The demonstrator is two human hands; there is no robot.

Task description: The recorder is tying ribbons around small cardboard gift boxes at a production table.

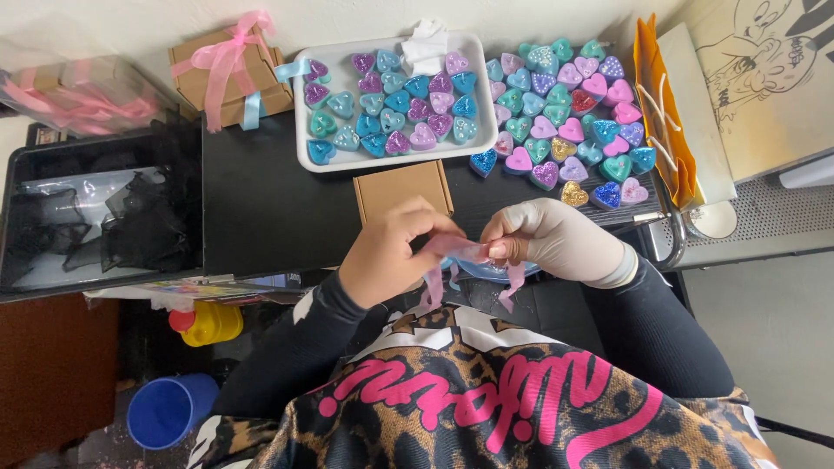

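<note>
Right now I see my left hand (387, 256) and my gloved right hand (556, 239) both pinched shut on a pink ribbon (460, 252), just above the dark surface (269, 208). I think the thin ribbon could slip out if my fingers loosen.

A tray (303, 130) filled with heart-shaped pieces (395, 108) is set at the upper middle of the frame on the tabletop (261, 208). To its right, loose hearts (569, 113) are spread out, with a paper bag (665, 113) beyond them. Two stacked gift boxes (234, 78) are placed to the tray's left. A flat box (401, 187) is laid just below the tray, above the ribbon (460, 252) pinched between the left hand (387, 252) and right hand (552, 239). A cup (169, 410) is found at lower left.
</note>
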